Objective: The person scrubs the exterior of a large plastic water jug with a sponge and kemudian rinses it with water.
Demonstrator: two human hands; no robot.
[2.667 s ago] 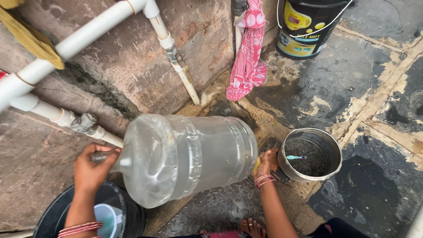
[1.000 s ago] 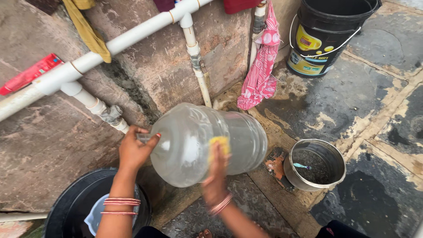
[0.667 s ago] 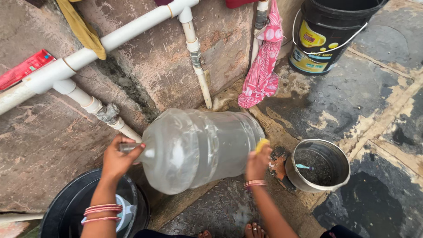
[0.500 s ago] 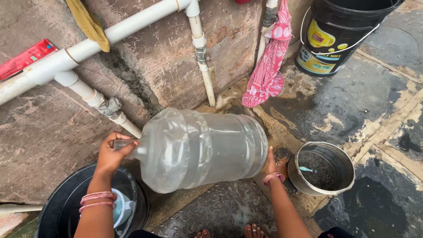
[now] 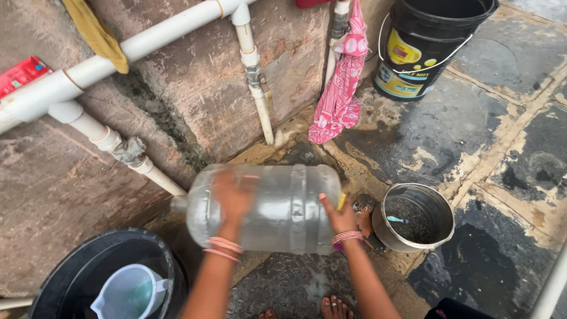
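A large clear plastic water jar [image 5: 277, 207] lies on its side just above the wet stone floor, its neck pointing left. My left hand [image 5: 233, 198] is flat on top of the jar's middle, blurred with motion. At the jar's right end my right hand [image 5: 338, 214] presses against the base, with a small yellow scrubber [image 5: 342, 201] between the fingers. Both wrists carry pink bangles.
A small steel pot [image 5: 416, 215] holding a toothbrush stands right of the jar. A black tub [image 5: 88, 277] with a clear jug [image 5: 127, 292] sits bottom left. White pipes [image 5: 147, 38] run along the stone wall; a pink cloth [image 5: 342, 82] hangs beside a black bucket [image 5: 428, 44].
My left hand has left the jar's neck and now rests on top of its body. The jar has dropped lower and lies flatter. My right hand stays at the base end.
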